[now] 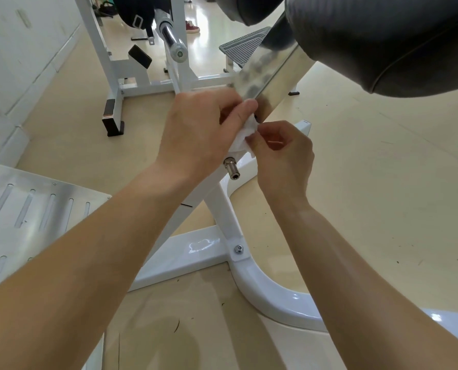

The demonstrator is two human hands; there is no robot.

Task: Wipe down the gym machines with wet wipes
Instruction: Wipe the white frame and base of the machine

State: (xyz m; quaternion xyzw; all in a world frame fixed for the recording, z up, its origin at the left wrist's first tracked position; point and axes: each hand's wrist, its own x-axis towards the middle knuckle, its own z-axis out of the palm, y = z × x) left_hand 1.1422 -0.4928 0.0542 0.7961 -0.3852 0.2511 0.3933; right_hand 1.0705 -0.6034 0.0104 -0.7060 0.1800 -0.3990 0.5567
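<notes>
Beige floor (382,182), wipe (245,137) in left hand (195,129)

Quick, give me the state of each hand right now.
Left hand: closed, fingers curled round the white wet wipe.
Right hand: closed, pinching the same wet wipe at its lower edge.

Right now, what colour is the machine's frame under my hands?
Glossy white; the frame shows best in the head view, its only view.
</notes>
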